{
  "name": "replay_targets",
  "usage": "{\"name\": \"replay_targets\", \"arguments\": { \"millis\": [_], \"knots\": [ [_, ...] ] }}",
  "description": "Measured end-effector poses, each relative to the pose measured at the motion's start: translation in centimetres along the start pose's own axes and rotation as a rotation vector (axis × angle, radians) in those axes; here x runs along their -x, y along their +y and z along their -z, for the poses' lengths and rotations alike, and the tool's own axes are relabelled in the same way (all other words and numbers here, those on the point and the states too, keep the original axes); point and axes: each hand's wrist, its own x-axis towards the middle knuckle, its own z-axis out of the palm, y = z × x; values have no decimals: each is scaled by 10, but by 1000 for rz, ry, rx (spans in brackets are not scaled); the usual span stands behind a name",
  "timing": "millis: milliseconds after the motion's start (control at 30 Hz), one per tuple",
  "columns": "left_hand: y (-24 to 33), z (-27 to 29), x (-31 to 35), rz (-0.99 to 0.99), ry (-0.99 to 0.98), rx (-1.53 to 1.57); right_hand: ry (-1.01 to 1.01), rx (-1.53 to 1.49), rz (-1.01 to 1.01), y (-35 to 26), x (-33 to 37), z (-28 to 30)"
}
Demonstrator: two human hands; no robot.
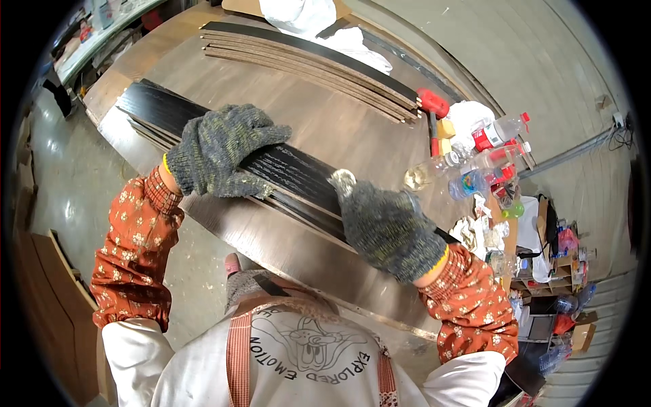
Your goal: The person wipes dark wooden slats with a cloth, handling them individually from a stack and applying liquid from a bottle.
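Note:
Black wood-grain boards [291, 169] lie stacked slantwise across the table before me, their brown edges showing on the near side. Pale streaks mark the top one. My left hand [227, 150], in a grey knitted glove, grips across the stack, fingers over the far edge and thumb at the near one. My right hand [388, 227], gloved alike, is closed over the stack's right part. A whitish lump [343, 179] shows at its fingertips; whether it is a wad or smeared glove cannot be told. The palm side of this hand is hidden.
Another stack of black-topped boards [312, 68] lies at the table's far side. A red-handled tool [432, 103], yellow blocks [445, 137] and several plastic bottles [498, 132] stand or lie at right. White bags [298, 15] are at the back. The rounded table edge [298, 275] faces me.

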Motion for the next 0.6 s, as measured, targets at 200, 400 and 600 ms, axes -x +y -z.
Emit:
{"name": "replay_targets", "arguments": {
  "millis": [200, 400, 600],
  "knots": [
    [-4, -4, 7, 1, -4, -26, -198, -354, -405, 13, 35, 57],
    [12, -2, -18, -102, -90, -3, 107, -495, -1259, -3, 105, 66],
    [23, -3, -35, -227, -147, -77, -70, 104, -1130, -26, 101, 47]
  ]
}}
